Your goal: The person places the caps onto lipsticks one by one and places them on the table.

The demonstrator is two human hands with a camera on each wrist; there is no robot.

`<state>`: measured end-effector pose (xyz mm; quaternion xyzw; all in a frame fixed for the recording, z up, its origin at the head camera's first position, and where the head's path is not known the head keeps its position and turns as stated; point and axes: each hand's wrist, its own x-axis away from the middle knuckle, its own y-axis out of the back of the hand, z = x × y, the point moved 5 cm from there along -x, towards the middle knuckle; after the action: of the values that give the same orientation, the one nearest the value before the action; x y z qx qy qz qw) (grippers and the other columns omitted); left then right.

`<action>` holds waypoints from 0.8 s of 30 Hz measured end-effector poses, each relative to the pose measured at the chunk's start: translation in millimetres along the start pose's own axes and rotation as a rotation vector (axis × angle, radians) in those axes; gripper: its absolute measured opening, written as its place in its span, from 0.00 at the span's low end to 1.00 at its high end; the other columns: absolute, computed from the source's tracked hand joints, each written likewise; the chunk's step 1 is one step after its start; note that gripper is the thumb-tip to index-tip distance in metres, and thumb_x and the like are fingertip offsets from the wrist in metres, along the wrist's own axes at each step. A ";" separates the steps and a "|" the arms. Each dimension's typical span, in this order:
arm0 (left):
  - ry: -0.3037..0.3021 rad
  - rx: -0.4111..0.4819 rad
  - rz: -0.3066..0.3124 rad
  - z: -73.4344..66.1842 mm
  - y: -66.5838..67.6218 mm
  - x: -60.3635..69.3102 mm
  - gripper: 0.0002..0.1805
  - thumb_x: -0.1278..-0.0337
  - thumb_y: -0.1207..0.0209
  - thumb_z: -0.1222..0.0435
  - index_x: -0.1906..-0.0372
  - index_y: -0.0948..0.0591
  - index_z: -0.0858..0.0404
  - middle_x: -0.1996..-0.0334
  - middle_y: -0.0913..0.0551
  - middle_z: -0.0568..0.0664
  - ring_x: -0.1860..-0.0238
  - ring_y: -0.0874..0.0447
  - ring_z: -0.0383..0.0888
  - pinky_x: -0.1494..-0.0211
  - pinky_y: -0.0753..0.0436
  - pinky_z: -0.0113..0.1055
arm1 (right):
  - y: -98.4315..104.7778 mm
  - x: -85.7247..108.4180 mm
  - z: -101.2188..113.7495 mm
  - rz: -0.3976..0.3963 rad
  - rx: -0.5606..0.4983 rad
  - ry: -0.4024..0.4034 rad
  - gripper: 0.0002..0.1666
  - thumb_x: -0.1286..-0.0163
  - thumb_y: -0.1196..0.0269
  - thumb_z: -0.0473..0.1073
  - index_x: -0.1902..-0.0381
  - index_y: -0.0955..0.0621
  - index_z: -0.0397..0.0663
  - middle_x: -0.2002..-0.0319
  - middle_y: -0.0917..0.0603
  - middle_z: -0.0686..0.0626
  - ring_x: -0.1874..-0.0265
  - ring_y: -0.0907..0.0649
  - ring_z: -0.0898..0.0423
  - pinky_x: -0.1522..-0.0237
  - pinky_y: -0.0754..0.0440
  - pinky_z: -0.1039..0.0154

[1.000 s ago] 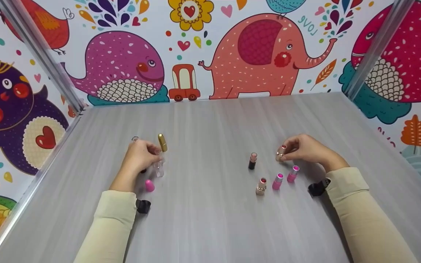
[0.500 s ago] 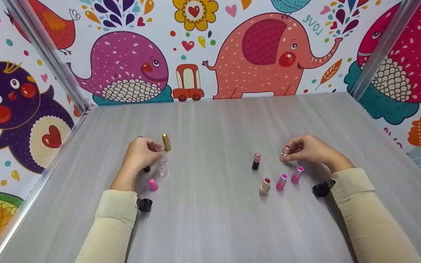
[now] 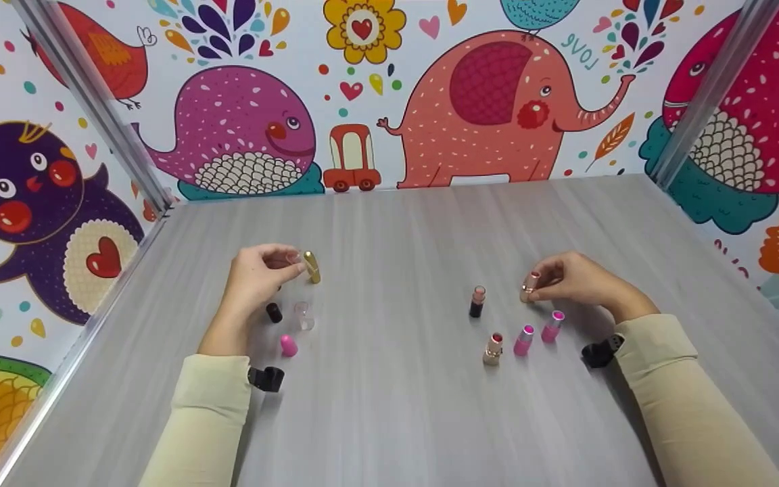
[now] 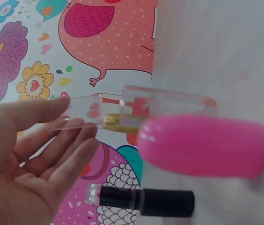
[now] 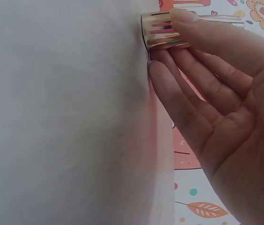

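Note:
My left hand [image 3: 261, 270] pinches a clear lipstick cap [image 4: 78, 111] between thumb and fingers, close beside a gold lipstick tube [image 3: 312, 268]. Nearer me, another clear cap [image 3: 303, 316] stands on the table with a black cap [image 3: 274, 312] and a pink cap [image 3: 288, 345]. On the other side, my right hand [image 3: 575, 281] grips a gold-based red lipstick [image 3: 530, 287] by its base; the right wrist view shows the shiny base [image 5: 157, 30] at the tabletop. Uncapped lipsticks stand around it: a black-based one [image 3: 477, 302], a gold-based red one [image 3: 493, 350] and a pink one [image 3: 524, 340].
A further pink lipstick [image 3: 553, 327] stands just in front of my right hand. The grey wood-grain table [image 3: 389, 379] ends at a wall [image 3: 423, 81] printed with cartoon animals. Metal posts [image 3: 99, 101] rise at the back corners.
My left hand has moved slightly away from me with a clear cap, uncovering the black cap and the other clear cap. My right hand stays at the lipstick. The head view shifted slightly.

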<state>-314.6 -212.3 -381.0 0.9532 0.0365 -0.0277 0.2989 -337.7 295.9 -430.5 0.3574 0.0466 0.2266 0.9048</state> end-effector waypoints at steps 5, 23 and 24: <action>-0.018 0.073 0.003 -13.9 -1.3 5.2 0.18 0.31 0.30 0.65 0.40 0.13 0.65 0.47 0.11 0.58 0.42 0.15 0.52 0.38 0.15 0.40 | 1.2 1.1 1.6 -0.010 0.018 0.004 0.13 0.33 0.22 0.42 0.54 0.10 0.44 0.59 0.10 0.47 0.58 0.15 0.51 0.56 0.15 0.72; -0.126 0.301 0.002 -54.5 -14.5 23.3 0.18 0.31 0.29 0.64 0.39 0.13 0.62 0.49 0.11 0.55 0.46 0.14 0.45 0.42 0.16 0.28 | 18.9 5.6 20.9 -0.094 0.092 -0.021 0.17 0.33 0.22 0.42 0.49 0.11 0.42 0.56 0.09 0.46 0.54 0.12 0.48 0.53 0.16 0.74; -0.128 0.318 0.003 -55.4 -16.7 24.1 0.18 0.31 0.29 0.64 0.39 0.12 0.62 0.49 0.11 0.55 0.46 0.14 0.45 0.44 0.15 0.27 | 19.0 5.5 23.8 -0.100 0.097 -0.006 0.16 0.33 0.23 0.41 0.50 0.11 0.41 0.56 0.09 0.46 0.54 0.12 0.49 0.54 0.16 0.75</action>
<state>-290.4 -165.6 -346.9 0.9848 0.0111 -0.0932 0.1461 -334.2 295.6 -399.8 0.3989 0.0725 0.1775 0.8967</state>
